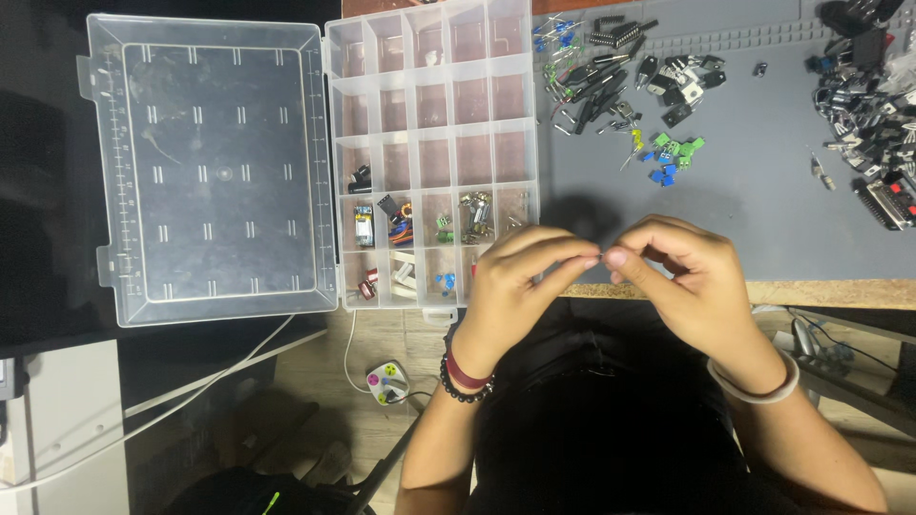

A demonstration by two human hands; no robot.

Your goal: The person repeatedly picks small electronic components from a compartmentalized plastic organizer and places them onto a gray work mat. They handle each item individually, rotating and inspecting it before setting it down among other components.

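- The left hand (520,286) and the right hand (682,277) meet in the lower middle of the frame, just over the near edge of the desk (763,219).
- Both hands are pinched narrow. Their fingertips come together on a tiny part (602,256), which is almost too small to see. It sits right between the two hands and touches both.
- The tiny part looks very light and thin. I think it could bend or slip away easily, so the very tips of the fingers are the best place to hold it, and softly.
- The left wrist wears a dark bead bracelet (463,381). The right wrist wears a pale bangle (763,386).
- Just beside the left hand, toward the left, lies an open clear box (429,153) with many little compartments. The lower ones hold small colourful bits. The upper ones look bare.
- Its clear lid (215,167) lies flat open in the upper left of the frame.
- Farther up, in the upper middle, small green and blue parts (671,157) and black parts (611,81) lie loose on the desk, well apart from the hands.
- In the upper right corner sits a heap of dark and silver parts (868,95).
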